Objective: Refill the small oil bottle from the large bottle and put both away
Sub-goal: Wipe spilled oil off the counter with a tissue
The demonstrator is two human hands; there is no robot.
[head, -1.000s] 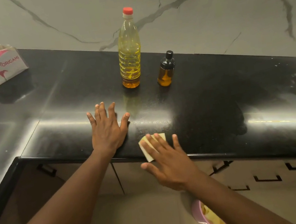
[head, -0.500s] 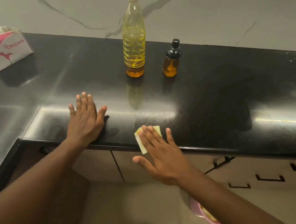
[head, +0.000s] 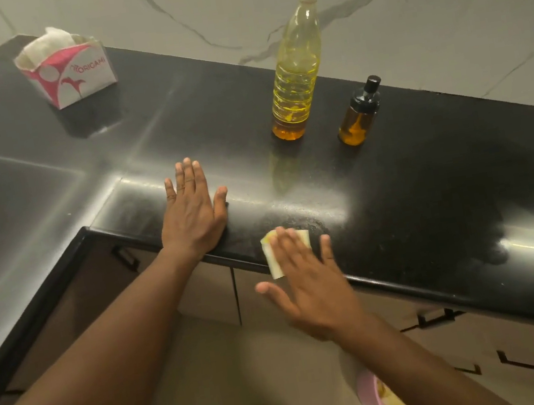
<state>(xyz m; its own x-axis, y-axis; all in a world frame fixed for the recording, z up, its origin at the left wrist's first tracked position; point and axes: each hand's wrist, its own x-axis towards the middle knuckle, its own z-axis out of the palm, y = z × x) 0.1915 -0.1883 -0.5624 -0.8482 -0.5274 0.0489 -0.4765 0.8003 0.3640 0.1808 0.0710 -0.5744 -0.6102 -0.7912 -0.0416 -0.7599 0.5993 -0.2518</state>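
The right hand (head: pixel 309 286) lies flat on a yellowish cloth (head: pixel 275 253) at the front edge of the desk (head: pixel 428 178). Its grip is spread, fingers pressing the cloth down rather than pinching it, which looks like wiping. Motion blur on the fingers fits that. The cloth hangs slightly over the edge just under the fingertips.

The left hand (head: pixel 191 213) rests palm-down just left of the right, grip likewise spread and empty, probably bracing the body during the wipe.

Both bottles stand upright and capped well beyond the hands, toward the wall. The large bottle (head: pixel 294 70) with a red cap is straight ahead of the right hand. The small bottle (head: pixel 358 115) with a black top stands close on its right, apart from it. I judge they are set back to clear the wiped strip. Neither is put away yet. A tissue box (head: pixel 66 76) sits far beyond the left hand.
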